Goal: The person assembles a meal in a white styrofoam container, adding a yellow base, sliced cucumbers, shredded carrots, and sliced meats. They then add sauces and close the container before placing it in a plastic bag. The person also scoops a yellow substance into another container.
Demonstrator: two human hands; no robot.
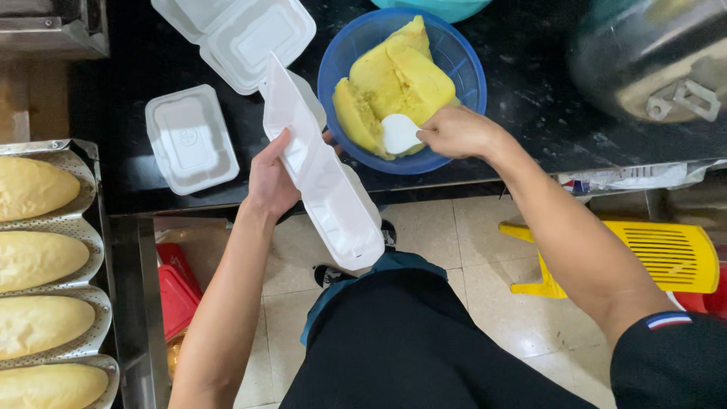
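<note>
Both forearms stretch forward from the person's dark-clothed body, out over the tiled floor toward the edge of the black counter [530, 106]. The left hand [271, 182] is raised with its palm turned inward, fingers wrapped around the near edge of an open white foam clamshell box [322, 170], which it grips tilted on its side so the lid stands upward and the tray hangs down past the counter's edge. The right hand [457, 131] is bent at the wrist and closed around a small white spatula [398, 133], whose blade presses against the yellow sticky rice [394, 83] heaped in a blue strainer basket [454, 53] on the counter. At the left, nearer the person, golden baguettes [38, 257] lie in a wavy perforated metal tray [87, 220]. A yellow plastic stool [666, 254] stands on the floor at right. Farther back on the counter sit a closed foam box [189, 138], another open foam box [238, 34], and a large metal pot [644, 53].
</note>
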